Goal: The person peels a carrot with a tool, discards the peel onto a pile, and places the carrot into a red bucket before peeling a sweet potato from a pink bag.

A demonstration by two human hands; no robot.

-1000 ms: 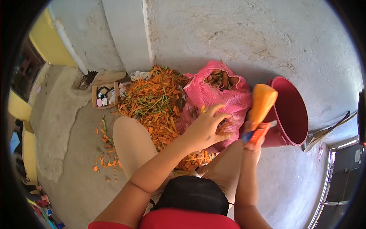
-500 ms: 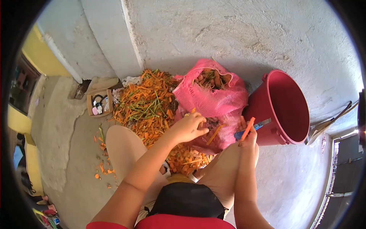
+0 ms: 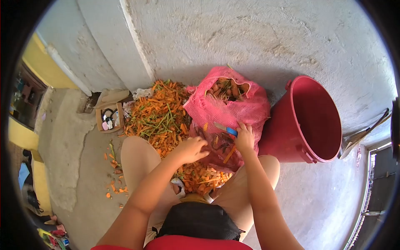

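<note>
My right hand (image 3: 244, 138) is closed around a blue-handled knife (image 3: 231, 131), its short pale blade pointing left over the pink mesh sack (image 3: 225, 111). Brown-skinned carrots (image 3: 233, 89) fill the sack's open mouth. Left of the knife, my left hand (image 3: 192, 151) hovers above the sack's lower edge, fingers loosely bent and apart, with nothing visible in them. A long orange carrot piece (image 3: 229, 154) lies on the lower part of the sack between my hands. Orange peelings and green stalks (image 3: 160, 112) form a heap beside the sack, and more peelings (image 3: 202, 177) lie between my feet.
A tall red bucket (image 3: 287, 137) stands right of the sack, against the wall (image 3: 266, 37). On the left, an open cardboard box (image 3: 109, 118) holds a black cable and small items. A dustpan-like object (image 3: 354, 143) leans at far right. Scattered carrot bits (image 3: 114, 187) lie on the floor.
My right hand has moved left from beside the bucket to over the sack, and the orange carrot it held no longer shows. The knife now points left. My left hand has drawn back toward me.
</note>
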